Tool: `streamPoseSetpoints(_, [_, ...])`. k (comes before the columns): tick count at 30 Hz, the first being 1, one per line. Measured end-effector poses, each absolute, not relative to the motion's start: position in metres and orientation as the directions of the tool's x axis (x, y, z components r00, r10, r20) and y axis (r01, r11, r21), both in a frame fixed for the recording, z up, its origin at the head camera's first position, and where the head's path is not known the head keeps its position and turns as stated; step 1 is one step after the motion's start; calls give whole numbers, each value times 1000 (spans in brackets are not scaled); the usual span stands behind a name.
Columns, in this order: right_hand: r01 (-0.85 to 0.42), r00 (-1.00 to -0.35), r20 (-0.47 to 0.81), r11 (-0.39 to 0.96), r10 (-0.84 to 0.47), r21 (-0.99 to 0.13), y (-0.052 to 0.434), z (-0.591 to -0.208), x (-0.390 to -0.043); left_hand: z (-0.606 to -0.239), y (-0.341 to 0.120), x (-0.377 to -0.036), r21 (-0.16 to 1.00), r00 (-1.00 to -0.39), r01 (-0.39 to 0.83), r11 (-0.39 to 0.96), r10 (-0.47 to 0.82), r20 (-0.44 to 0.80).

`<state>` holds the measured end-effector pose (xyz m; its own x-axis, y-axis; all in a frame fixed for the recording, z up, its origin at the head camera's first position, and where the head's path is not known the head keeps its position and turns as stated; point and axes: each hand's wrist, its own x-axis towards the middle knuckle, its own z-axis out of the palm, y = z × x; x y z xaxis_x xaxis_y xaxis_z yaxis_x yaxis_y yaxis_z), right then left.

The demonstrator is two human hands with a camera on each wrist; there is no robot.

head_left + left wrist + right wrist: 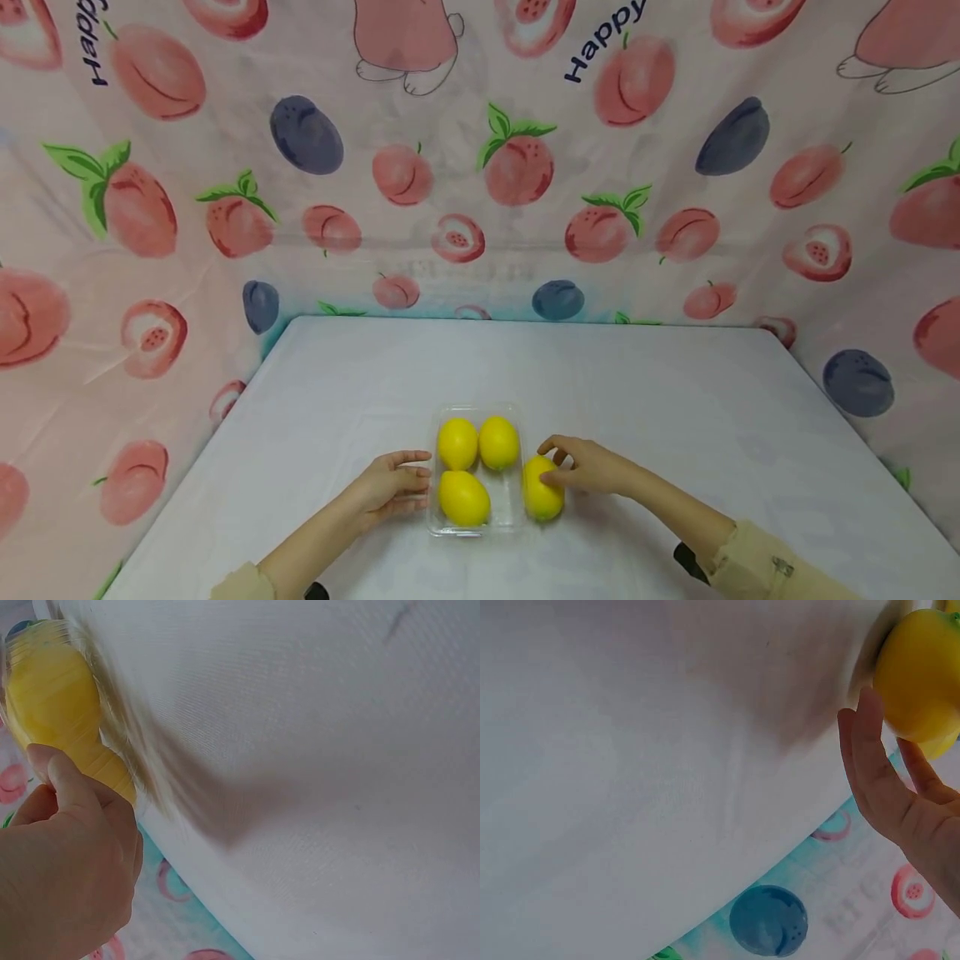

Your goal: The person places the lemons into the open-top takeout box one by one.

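A clear plastic container (504, 512) stands on the white table with three yellow lemons in it: two at the back (457, 443) (498, 442) and one at the front left (464, 499). Against its right side, outside, is another lemon (542, 500). My right hand (592, 467) has its thumb on that lemon and its fingers curved at the far side; the right wrist view shows the fingertips (867, 705) by the lemon's edge. At the container's left wall is my left hand (390, 487), fingers spread and relaxed, tips at the plastic. In the left wrist view the container partly hides these fingertips.
The white tabletop (637, 375) extends around the container on all sides. Behind it and at both sides hangs a pink cloth (465, 150) printed with fruit. Dark bands show near both sleeves (772, 567).
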<state>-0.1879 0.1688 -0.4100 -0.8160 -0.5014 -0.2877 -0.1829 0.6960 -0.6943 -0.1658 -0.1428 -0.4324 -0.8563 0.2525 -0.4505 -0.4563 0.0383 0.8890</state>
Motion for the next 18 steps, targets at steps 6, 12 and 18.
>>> streamPoseSetpoints(6, [25, -794, -410, 650, -449, -760, 165, -415, -190, -432, -143, -168, 890, -858, -453, 44, 247, -449])
streamPoseSetpoints(12, [152, -775, -460, 579, -432, -801, 163, -424, -191, -436, -144, -166, 892, -854, -452, 32, 273, -443])
streamPoseSetpoints(18, [199, -773, -459, 520, -437, -831, 165, -427, -191, -435, -144, -167, 891, -855, -453, 32, 269, -444])
